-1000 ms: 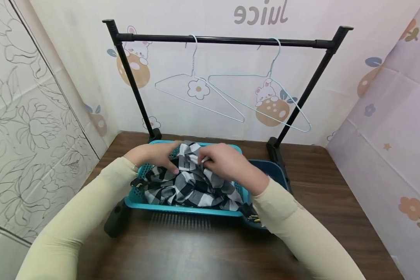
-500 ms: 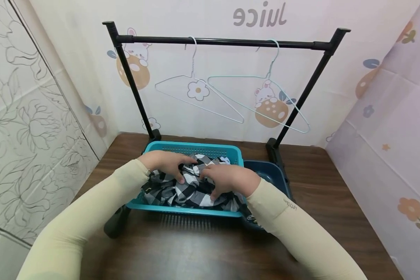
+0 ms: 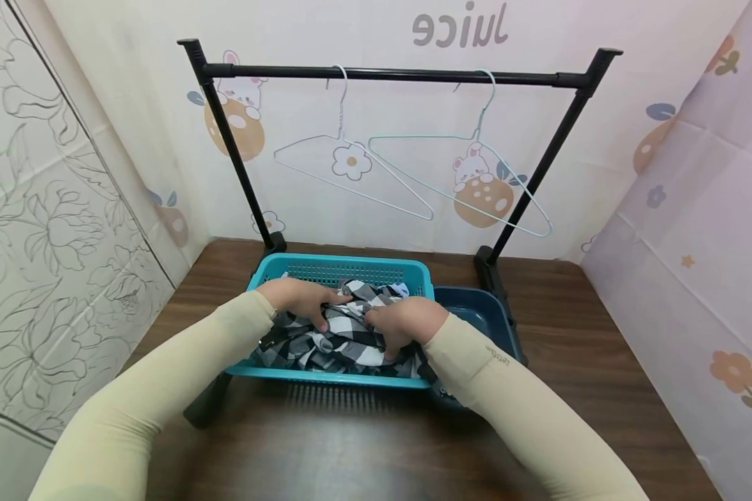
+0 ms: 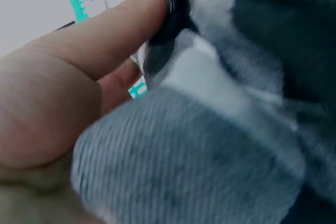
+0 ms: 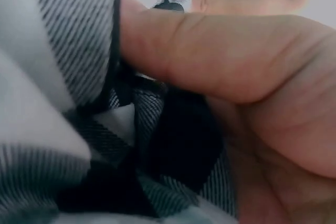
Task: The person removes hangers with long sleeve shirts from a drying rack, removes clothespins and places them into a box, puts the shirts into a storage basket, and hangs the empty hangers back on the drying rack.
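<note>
A black-and-white checked garment (image 3: 351, 341) lies bunched in a turquoise basket (image 3: 332, 378). My left hand (image 3: 301, 300) holds its left side, the thumb apart from the forefinger with cloth between them. My right hand (image 3: 407, 321) holds the right side, thumb towards me. In the left wrist view, the left thumb (image 4: 115, 32) meets the fabric, and a finger shows behind it. The right wrist view has the right thumb (image 5: 189, 51) lying against a fold, with other fingers under the cloth. Most fingertips are hidden in the folds.
Over the basket stands a black rack (image 3: 382, 72). A white wire hanger (image 3: 345, 182) and a pale green wire hanger (image 3: 457, 188) hang from its bar. A navy tub (image 3: 476, 300) sits right of the basket on a brown wooden table (image 3: 576, 334).
Both hands have come down from a lifted fold of the garment onto the heap, the right hand spreading over it. The raised cloth has sunk into the basket. The last half second shows little movement.
</note>
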`<state>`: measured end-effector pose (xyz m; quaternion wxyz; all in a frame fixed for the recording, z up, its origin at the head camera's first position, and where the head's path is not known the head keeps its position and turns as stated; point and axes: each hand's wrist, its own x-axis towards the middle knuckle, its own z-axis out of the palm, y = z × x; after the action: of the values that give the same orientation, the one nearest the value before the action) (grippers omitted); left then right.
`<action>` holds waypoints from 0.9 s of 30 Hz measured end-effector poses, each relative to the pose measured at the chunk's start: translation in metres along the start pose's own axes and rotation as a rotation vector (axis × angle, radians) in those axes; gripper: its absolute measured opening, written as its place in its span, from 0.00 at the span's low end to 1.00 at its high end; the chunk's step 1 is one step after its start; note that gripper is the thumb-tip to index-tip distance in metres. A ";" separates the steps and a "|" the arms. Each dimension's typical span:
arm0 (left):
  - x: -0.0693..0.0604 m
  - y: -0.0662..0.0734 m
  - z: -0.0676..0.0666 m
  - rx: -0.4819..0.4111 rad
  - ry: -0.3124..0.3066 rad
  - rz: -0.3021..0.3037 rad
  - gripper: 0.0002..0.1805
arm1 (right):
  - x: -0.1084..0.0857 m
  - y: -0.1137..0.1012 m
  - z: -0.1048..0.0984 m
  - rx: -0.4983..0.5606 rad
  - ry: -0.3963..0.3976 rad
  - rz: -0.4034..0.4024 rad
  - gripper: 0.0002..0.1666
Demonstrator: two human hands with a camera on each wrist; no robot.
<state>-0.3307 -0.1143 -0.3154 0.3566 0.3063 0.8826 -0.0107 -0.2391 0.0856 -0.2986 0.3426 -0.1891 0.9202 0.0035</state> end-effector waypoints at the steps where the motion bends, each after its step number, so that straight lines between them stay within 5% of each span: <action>1: 0.001 0.001 0.002 0.002 -0.001 -0.005 0.46 | 0.001 0.001 -0.001 0.010 -0.019 0.004 0.44; 7: 0.000 0.005 0.003 0.025 0.007 -0.019 0.47 | 0.005 0.009 -0.007 0.053 -0.068 -0.031 0.41; 14: -0.011 0.000 -0.002 0.053 0.120 0.015 0.47 | -0.019 0.014 -0.015 0.131 0.097 -0.142 0.34; 27: -0.061 -0.017 0.004 -0.021 0.366 0.258 0.30 | -0.059 0.036 0.012 0.157 0.372 -0.203 0.39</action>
<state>-0.3034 -0.1616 -0.2835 0.1921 0.4097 0.8862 0.0997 -0.2032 0.1405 -0.2748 0.1791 -0.2511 0.9413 -0.1374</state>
